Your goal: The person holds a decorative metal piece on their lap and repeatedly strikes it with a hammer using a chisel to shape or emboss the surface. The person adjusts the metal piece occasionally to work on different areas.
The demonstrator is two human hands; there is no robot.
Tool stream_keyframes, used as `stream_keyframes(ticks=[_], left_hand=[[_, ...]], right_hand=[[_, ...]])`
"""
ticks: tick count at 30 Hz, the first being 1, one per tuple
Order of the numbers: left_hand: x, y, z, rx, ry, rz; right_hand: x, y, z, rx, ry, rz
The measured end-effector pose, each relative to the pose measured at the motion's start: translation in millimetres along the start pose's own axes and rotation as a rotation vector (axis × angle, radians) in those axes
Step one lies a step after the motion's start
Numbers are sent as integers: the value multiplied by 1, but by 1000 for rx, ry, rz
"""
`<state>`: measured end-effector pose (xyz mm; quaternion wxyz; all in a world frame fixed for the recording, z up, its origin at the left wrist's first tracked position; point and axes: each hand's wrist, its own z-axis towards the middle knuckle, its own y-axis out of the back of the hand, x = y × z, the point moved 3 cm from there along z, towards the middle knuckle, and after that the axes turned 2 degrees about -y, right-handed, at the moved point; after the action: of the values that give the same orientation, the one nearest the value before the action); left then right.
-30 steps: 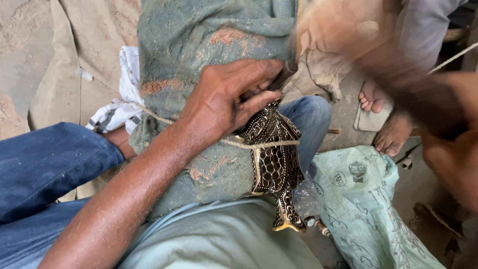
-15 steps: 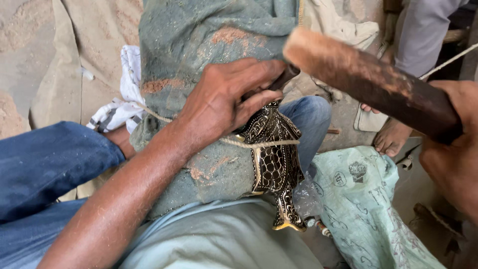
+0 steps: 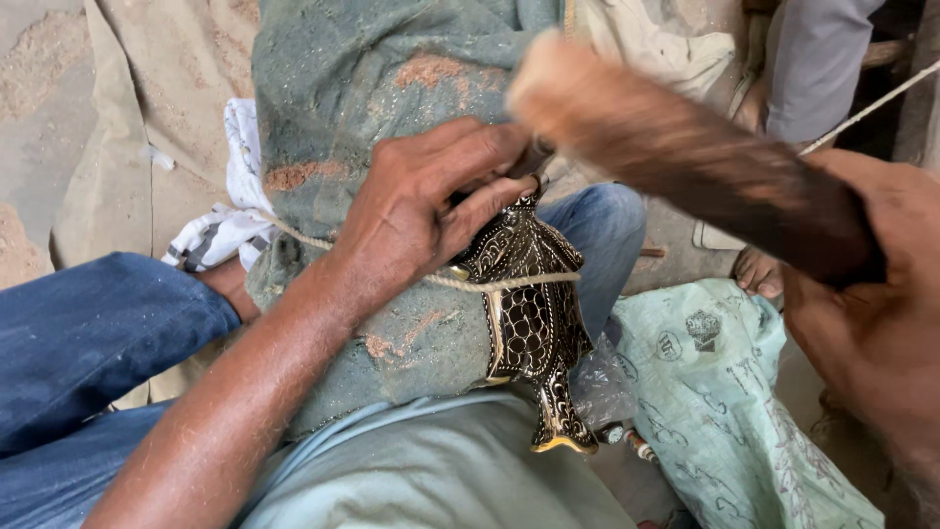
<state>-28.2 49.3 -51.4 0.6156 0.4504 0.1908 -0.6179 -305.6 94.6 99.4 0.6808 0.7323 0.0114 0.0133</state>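
Left hand point(image 3: 421, 220) pins fish figure point(image 3: 534, 323); blurred, perhaps mallet point(image 3: 685, 162).

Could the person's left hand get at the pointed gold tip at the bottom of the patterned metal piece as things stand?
Probably yes. The left hand already rests on the top of the patterned metal piece, and the gold tip below sticks out uncovered, with only the cord crossing higher up. The hand would have to let go of the top first.

Count, head view:
- Hands of wearer: two, left hand point(image 3: 421, 220), right hand point(image 3: 867, 333).
- Wooden mallet point(image 3: 685, 162): one, blurred.
- Engraved brass fish figure point(image 3: 534, 323): one.
- Twine point(image 3: 460, 284) across figure: one strand.
- Dusty green padded bundle point(image 3: 362, 88): one.
- Pale green printed sack point(image 3: 725, 411): one.
- Bare foot point(image 3: 759, 272) of another person: one.
- Checked cloth point(image 3: 220, 235): one.
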Motion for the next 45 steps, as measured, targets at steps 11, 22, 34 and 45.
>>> stream_keyframes(ticks=[11,22,34,45], left_hand=[[-3,-6,0,-58,89,-71],[-6,-3,9,-44,75,-52],[-3,-2,23,135,-97,32],[-6,4,20,133,-102,51]], right_hand=[[-66,-23,9,-5,-67,173],[-61,-21,22,53,27,143],[-64,-31,-7,274,-382,186],[-36,-24,-9,369,79,101]])
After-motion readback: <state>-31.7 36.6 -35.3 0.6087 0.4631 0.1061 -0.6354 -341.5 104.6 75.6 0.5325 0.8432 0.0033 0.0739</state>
